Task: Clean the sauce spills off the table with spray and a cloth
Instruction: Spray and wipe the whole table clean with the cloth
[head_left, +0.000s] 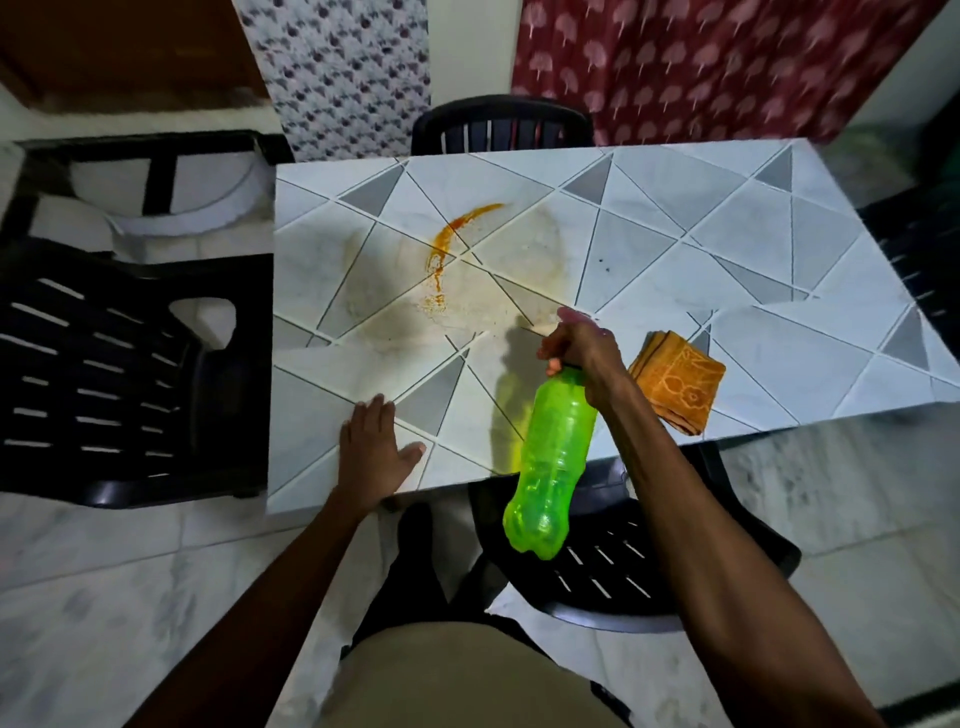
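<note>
We see the far and right stretches of the desk (675, 218) lying bare, so a hand can sweep there; the sauce smear (452, 244) is open to reach from above; the green bottle (556, 457), gripped at its top by our right hand (582, 348), hangs tilted across the near edge; the folded cloth (675, 384) lies just right of it; our left hand (371, 452) lies flat near the left corner; black chairs crowd the left side (104, 374), the far edge (498, 124) and the near edge (623, 561).
</note>
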